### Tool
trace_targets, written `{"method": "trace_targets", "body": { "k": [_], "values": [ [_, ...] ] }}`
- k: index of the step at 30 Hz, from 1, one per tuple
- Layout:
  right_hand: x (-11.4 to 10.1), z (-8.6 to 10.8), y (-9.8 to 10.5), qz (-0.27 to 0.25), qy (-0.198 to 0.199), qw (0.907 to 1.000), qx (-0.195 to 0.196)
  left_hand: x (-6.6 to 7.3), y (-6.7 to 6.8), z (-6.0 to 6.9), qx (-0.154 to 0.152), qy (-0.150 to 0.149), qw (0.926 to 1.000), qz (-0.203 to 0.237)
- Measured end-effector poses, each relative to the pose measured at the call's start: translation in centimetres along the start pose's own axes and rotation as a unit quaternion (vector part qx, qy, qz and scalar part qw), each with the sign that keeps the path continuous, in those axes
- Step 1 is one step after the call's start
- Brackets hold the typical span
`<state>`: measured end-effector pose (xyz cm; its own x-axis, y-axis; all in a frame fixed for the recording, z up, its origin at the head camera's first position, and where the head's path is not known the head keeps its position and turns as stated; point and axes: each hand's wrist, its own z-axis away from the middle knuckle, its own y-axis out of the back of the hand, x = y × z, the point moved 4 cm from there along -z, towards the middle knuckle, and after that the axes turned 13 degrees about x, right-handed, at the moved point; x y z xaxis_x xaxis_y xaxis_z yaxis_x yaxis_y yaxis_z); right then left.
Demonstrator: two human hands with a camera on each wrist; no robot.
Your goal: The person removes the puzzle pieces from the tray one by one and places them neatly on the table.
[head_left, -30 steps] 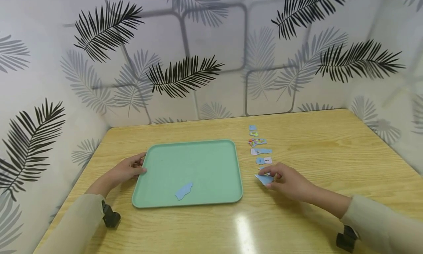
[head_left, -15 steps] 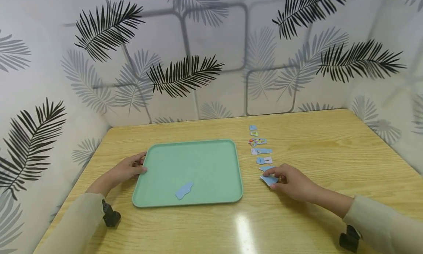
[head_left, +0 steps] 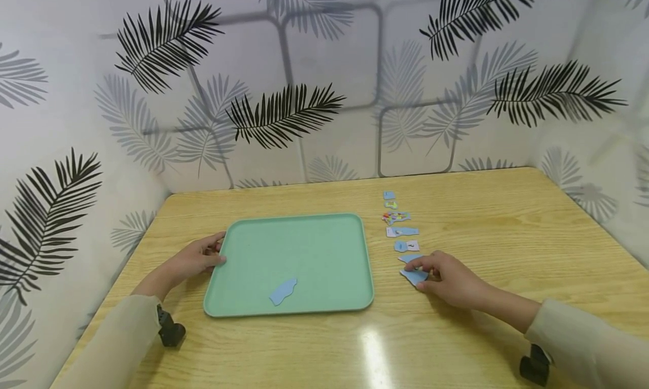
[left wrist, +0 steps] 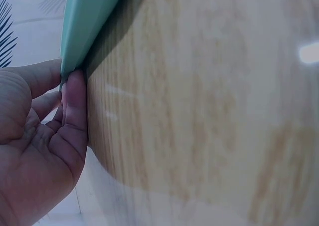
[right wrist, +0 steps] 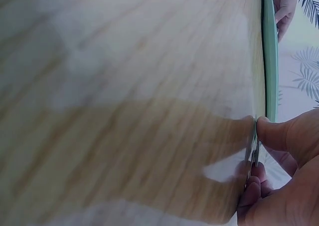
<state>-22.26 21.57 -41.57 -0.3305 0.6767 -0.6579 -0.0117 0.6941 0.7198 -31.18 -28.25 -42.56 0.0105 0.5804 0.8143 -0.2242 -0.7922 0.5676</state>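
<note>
My left hand grips the left rim of a light green tray, thumb on the rim and fingers below it, as the left wrist view shows. One blue puzzle piece lies in the tray's front half. Right of the tray, my right hand pinches another flat blue piece by its edges, at the table surface. Just behind that piece lies a further blue piece, partly covered by my fingers. In the right wrist view the thumb touches the held piece's edge.
A column of small printed pieces runs back from my right hand on the wooden table. Among them are a blue and white piece, a long one and a multicoloured one. A patterned wall stands behind the table.
My right hand has shifted slightly to the right with the blue puzzle piece, uncovering more of the piece behind it. My left hand and the tray have stayed in place.
</note>
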Motion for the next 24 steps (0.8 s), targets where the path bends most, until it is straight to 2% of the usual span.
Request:
{"method": "trace_targets", "body": {
  "k": [8, 15, 24],
  "values": [
    [0.12, 0.08, -0.05, 0.004, -0.009, 0.9999, -0.004, 0.06, -0.14, 0.02, 0.000, -0.001, 1.0000, 0.001],
    [-0.06, -0.03, -0.04, 0.009, 0.008, 0.9999, -0.002, 0.21, -0.10, 0.11, 0.002, 0.001, 1.0000, 0.000],
    [-0.20, -0.02, 0.01, 0.011, 0.004, 0.9999, -0.007, 0.35, -0.19, 0.06, -0.003, -0.004, 0.9999, 0.010]
  ]
}}
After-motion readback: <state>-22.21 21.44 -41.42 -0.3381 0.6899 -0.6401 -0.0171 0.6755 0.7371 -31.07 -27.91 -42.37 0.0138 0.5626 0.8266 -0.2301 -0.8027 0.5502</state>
